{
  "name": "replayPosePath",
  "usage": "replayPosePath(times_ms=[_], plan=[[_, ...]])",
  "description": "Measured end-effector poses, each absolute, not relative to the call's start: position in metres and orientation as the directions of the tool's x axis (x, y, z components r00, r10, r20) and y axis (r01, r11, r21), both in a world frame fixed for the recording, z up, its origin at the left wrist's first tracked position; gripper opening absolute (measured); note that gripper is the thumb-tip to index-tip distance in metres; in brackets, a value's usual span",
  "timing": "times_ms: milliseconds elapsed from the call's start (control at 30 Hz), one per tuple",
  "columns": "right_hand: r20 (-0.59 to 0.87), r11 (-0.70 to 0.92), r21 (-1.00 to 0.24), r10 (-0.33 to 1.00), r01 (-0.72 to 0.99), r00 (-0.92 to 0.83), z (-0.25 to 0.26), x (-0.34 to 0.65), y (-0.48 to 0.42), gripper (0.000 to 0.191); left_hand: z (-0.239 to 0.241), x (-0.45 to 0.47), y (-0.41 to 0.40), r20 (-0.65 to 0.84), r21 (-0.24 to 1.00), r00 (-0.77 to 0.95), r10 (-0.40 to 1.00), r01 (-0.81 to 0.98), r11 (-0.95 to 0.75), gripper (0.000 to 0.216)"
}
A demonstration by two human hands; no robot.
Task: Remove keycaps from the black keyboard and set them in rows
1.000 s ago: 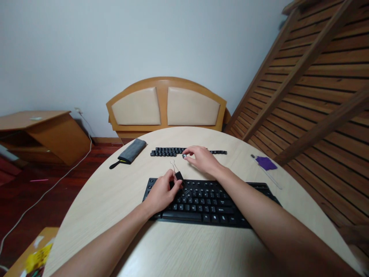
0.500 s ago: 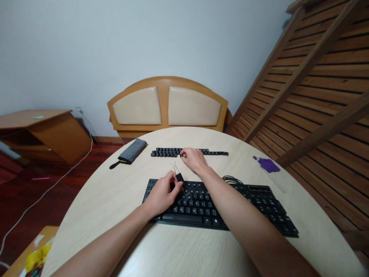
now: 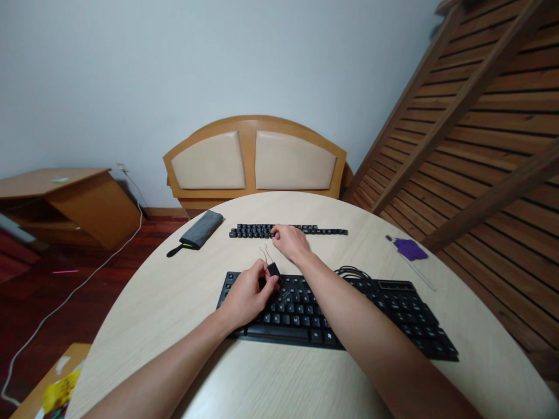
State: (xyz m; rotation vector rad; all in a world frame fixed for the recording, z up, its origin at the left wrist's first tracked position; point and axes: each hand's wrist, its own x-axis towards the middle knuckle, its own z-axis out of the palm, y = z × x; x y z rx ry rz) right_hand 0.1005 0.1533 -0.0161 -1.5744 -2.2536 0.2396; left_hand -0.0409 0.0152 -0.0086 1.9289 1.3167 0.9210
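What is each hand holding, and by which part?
The left hand pinches a black binder clip by its body, wire handles free. The right hand touches the keycap row; a grip cannot be told.

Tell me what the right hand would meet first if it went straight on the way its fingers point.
The row of loose black keycaps: the right hand points away and slightly left, with its fingertips at that row, perhaps touching it. Past the row only bare table shows.
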Motion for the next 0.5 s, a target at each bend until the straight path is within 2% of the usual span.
replayPosePath(times_ms=[500], plan=[[0.197,0.340,-0.377,0.938,0.861,-0.284,-0.0141,0.0990,0.1525,0.028,-0.0090,-0.0417,0.0153,0.196,0.800,0.259,0.946,0.516,-0.307,0.017]])
